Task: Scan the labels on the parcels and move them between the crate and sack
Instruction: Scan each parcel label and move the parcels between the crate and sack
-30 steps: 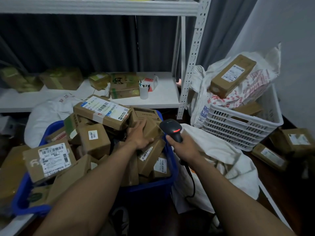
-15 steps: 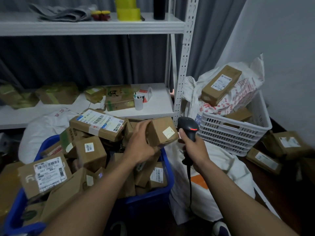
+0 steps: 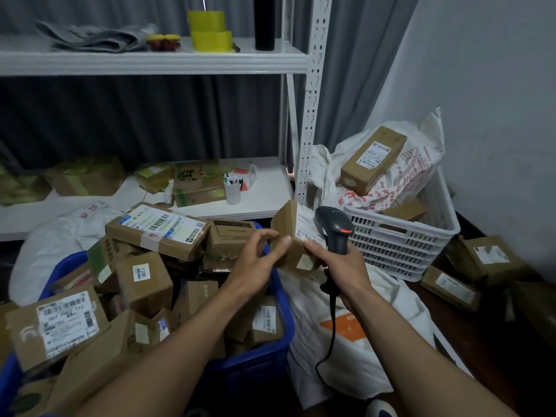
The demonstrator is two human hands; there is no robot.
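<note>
Lightly pinched in the left grip (image 3: 255,263), the cardboard parcel (image 3: 287,236) might slip before the barcode scanner (image 3: 334,227), clenched in the right grip (image 3: 344,267), read its label (image 3: 305,225).

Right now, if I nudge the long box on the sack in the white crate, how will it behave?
Likely stiff: the long box shows square cardboard edges. It may slide, since it lies tilted on the crumpled sack, above the rim of the white crate.

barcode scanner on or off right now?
On, it seems: a red light glows on the head of the barcode scanner, which the right hand grips by its handle. Whether it is actually scanning, cannot tell.
</note>
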